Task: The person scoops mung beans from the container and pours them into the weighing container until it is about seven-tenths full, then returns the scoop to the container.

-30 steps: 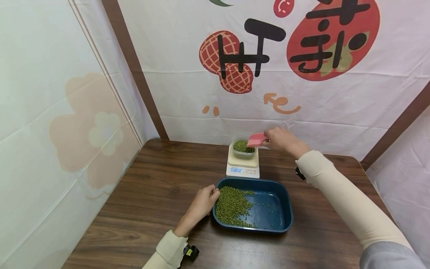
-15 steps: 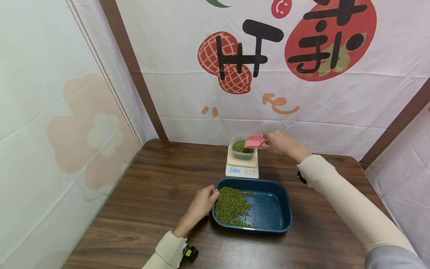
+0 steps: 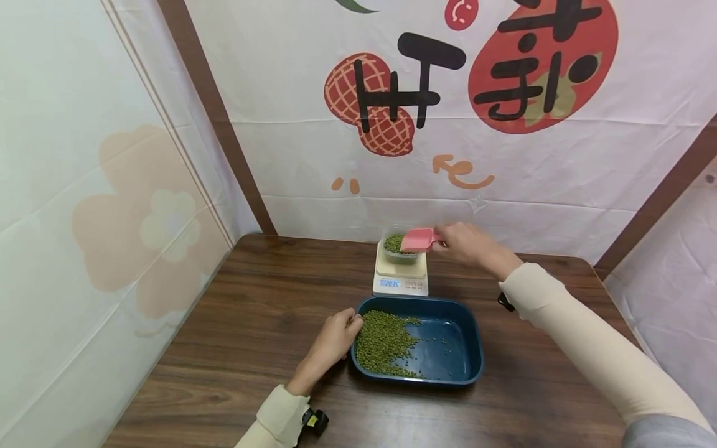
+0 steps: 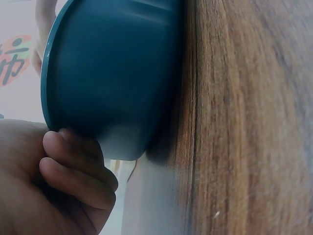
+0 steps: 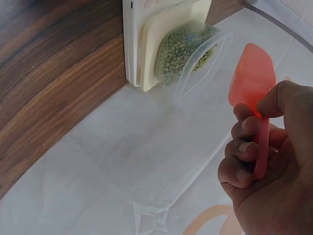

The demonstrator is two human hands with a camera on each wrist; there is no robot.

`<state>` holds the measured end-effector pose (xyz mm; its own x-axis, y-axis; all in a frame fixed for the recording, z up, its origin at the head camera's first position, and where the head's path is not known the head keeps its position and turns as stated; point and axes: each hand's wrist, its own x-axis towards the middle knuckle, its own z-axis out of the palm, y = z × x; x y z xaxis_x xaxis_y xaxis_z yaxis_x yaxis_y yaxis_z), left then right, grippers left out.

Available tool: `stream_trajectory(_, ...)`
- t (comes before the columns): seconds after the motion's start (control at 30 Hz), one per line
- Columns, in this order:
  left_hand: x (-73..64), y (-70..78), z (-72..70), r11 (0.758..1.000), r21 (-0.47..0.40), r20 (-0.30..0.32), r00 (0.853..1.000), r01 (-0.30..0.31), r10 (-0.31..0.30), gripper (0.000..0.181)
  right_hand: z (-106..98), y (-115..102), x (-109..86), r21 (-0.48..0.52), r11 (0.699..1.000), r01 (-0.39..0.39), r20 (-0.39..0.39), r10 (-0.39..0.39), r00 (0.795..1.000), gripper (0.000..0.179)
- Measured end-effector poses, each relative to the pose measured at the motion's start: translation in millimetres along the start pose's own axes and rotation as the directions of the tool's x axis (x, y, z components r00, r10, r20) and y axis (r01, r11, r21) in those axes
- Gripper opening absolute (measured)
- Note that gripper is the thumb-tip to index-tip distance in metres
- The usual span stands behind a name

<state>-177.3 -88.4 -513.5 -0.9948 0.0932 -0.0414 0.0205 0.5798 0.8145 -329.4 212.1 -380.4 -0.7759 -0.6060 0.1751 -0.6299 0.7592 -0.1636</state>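
Note:
My right hand [image 3: 467, 242] grips the handle of a small pink scoop [image 3: 418, 240], its blade over a clear plastic container [image 3: 401, 257]. In the right wrist view the fingers curl round the scoop [image 5: 253, 73] handle, with the thumb near the blade. Green mung beans [image 3: 394, 242] partly fill the container, which stands on a white kitchen scale [image 3: 385, 290] with a lit display. At the near side, my left hand [image 3: 334, 337] holds the left rim of a dark blue tray [image 3: 448, 358]; its curled fingers [image 4: 78, 181] show against the tray's outer wall [image 4: 112, 73].
More mung beans [image 3: 383, 345] are heaped in the tray's left half, with a few scattered to the right. Tray and scale stand on a dark wooden table [image 3: 235, 348]. A printed cloth [image 3: 302, 218] hangs close behind the table's far edge.
My right hand has brought the scoop slightly left and lower over the container. The scale's digits have gone from about 2012 to about 2035. My left hand keeps its hold on the tray.

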Motion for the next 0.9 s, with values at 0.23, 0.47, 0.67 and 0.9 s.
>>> stream_trajectory(0.23,1.1,-1.6,0.3,1.000,0.004,-0.010,1.000,-0.016,0.016,0.035,1.6,-6.6,-8.2,-0.006,0.999,0.041,-0.012,-0.041,0.999,0.011)
stream_trajectory(0.47,2.8,-3.7,1.4,1.000,0.006,-0.015,1.000,-0.021,0.021,0.034,1.9,-14.6,-19.3,-0.011,0.995,0.102,-0.050,-0.102,0.994,0.011)
stream_trajectory(0.67,2.0,-3.3,1.5,1.000,-0.004,-0.011,1.000,-0.010,0.010,0.035,3.4,-23.1,-29.3,-0.008,0.988,0.152,-0.055,-0.152,0.987,0.010)
stream_trajectory(0.9,2.5,-2.5,1.6,1.000,-0.002,-0.010,1.000,-0.001,0.001,0.035,6.3,-33.7,-39.2,0.007,0.984,0.179,-0.039,-0.178,0.983,0.012)
